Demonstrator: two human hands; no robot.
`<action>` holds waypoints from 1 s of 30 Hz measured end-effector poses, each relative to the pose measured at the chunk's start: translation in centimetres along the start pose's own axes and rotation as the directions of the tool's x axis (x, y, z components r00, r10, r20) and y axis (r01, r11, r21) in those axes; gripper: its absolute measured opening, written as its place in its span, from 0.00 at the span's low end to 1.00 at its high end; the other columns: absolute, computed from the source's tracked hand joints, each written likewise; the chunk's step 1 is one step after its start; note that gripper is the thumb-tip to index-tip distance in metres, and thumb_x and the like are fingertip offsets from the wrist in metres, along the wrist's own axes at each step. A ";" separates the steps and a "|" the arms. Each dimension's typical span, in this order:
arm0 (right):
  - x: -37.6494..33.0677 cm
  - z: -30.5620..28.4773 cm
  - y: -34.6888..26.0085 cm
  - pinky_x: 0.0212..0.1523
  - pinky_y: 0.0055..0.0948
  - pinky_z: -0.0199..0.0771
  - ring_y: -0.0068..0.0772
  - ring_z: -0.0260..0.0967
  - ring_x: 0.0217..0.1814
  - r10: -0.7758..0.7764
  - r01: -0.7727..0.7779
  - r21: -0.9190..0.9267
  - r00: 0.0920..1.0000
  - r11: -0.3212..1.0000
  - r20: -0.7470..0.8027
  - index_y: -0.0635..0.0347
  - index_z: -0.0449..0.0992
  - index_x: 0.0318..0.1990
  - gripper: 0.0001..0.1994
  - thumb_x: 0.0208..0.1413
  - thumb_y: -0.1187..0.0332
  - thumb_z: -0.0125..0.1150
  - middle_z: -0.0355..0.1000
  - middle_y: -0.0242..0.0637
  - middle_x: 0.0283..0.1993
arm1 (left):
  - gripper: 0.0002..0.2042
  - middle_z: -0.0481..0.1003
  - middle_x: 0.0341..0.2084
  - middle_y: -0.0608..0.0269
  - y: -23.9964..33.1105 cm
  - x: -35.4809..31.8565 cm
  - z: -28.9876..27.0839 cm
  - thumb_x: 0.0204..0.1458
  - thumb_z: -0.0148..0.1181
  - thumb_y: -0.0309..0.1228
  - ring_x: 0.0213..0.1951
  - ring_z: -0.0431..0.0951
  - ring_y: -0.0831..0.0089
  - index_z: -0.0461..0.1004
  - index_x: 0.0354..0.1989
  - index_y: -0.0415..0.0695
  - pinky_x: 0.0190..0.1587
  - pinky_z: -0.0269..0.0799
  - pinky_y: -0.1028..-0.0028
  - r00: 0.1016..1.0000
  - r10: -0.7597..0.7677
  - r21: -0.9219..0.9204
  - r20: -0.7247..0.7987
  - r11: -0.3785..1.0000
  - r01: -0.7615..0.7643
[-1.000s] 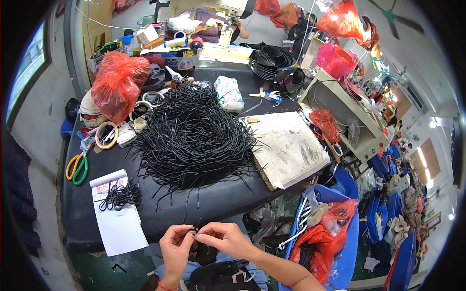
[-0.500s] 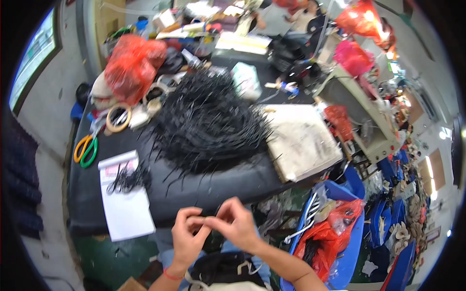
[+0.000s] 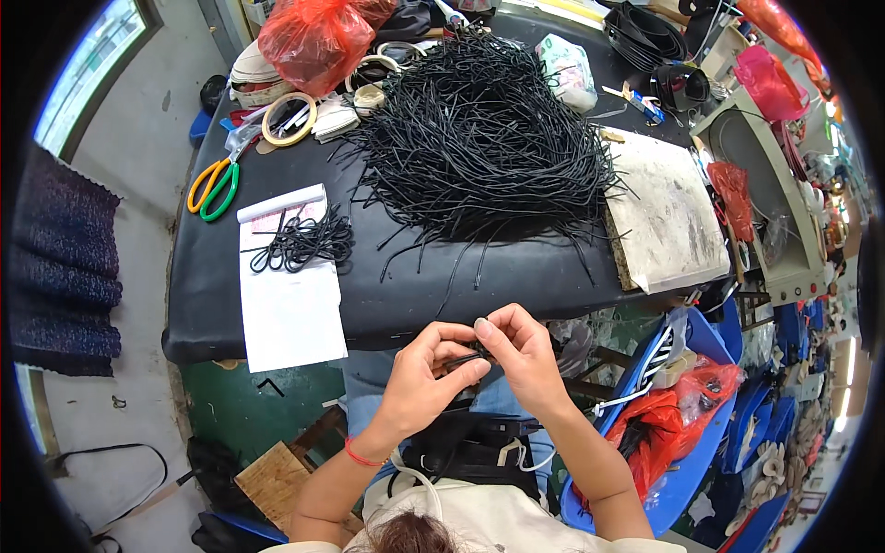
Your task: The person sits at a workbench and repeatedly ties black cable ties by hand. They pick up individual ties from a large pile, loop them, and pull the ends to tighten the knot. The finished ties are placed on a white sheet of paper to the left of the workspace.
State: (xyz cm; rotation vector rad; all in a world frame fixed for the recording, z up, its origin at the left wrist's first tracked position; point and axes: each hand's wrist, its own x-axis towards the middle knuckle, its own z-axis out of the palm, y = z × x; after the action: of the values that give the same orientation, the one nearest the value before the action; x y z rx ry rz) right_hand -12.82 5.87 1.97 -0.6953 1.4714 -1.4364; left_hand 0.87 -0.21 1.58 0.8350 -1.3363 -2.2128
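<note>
My left hand [image 3: 426, 373] and my right hand [image 3: 527, 359] meet just off the table's near edge, above my lap. Their fingers are closed around a short length of thin black cord [image 3: 464, 359], most of which the fingertips cover. Beyond them a large heap of black cords [image 3: 489, 147] spreads over the table, with loose ends trailing toward my hands. To the left, a small tangle of looped black cords [image 3: 309, 241] lies on a white paper pad [image 3: 293, 318].
The black-covered table [image 3: 406, 318] carries orange-and-green-handled scissors [image 3: 218, 189], a tape roll [image 3: 289, 120], a red plastic bag [image 3: 318, 41] and a stained board [image 3: 668, 212]. A blue bin [image 3: 687, 456] with red bags stands right of my arm. A wooden stool [image 3: 277, 484] is at lower left.
The view has tilted downward, so the table sits higher in the picture. My fingers have shifted, and a dark bit of cord now shows between them.
</note>
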 end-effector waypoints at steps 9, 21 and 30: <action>-0.2 -0.7 0.0 0.26 0.13 0.55 0.07 0.53 0.25 0.049 -0.050 0.053 0.999 0.997 0.015 0.60 0.69 0.26 0.09 0.57 0.67 0.54 0.63 0.22 0.24 | 0.12 0.76 0.29 0.64 -0.1 -0.2 -0.3 0.48 0.61 0.26 0.31 0.73 0.85 0.73 0.40 0.35 0.33 0.70 0.82 1.000 0.027 0.123 -0.011 0.992 -0.026; -0.5 -3.1 0.3 0.25 0.18 0.62 0.13 0.60 0.23 0.045 -0.039 -0.174 0.998 0.984 0.033 0.63 0.74 0.27 0.16 0.56 0.58 0.55 0.67 0.26 0.21 | 0.10 0.76 0.29 0.63 0.4 -0.1 0.2 0.48 0.61 0.23 0.28 0.72 0.85 0.74 0.39 0.35 0.29 0.68 0.86 0.998 0.049 0.093 -0.035 0.995 -0.046; -1.3 -0.1 -1.6 0.23 0.18 0.58 0.12 0.55 0.23 -0.160 0.140 -0.378 0.987 0.915 -0.020 0.64 0.72 0.25 0.12 0.54 0.64 0.57 0.64 0.25 0.19 | 0.08 0.76 0.24 0.66 1.0 -0.9 -0.5 0.47 0.62 0.25 0.23 0.71 0.86 0.74 0.35 0.35 0.24 0.65 0.85 0.991 0.128 0.266 0.044 0.954 -0.135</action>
State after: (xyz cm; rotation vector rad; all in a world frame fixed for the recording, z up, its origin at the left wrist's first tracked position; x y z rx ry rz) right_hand -12.73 6.82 3.78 -1.0333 1.7901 -1.3021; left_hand 1.88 -0.42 2.49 0.7851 -1.6815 -1.9746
